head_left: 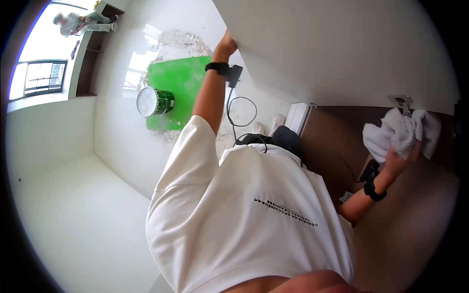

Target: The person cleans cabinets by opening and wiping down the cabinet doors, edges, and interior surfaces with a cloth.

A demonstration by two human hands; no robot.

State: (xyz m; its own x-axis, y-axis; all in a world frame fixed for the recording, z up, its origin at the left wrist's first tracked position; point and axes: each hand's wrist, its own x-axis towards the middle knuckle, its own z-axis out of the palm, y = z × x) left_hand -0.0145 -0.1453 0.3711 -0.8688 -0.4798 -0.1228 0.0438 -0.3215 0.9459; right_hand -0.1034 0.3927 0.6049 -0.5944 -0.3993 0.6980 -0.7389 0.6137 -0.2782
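Indoors, right hand (401,155) clutching white towel (401,131) by hinge (401,100), left hand (225,47) at panel (317,49), grip unclear

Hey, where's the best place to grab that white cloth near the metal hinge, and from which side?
Probably by its bunched lower folds, coming from the lower edge of the picture, where the right hand holds the white cloth. The loose, thick folds give fingers something to close on; its upper end sits against or close to the metal hinge, which could get in the way.
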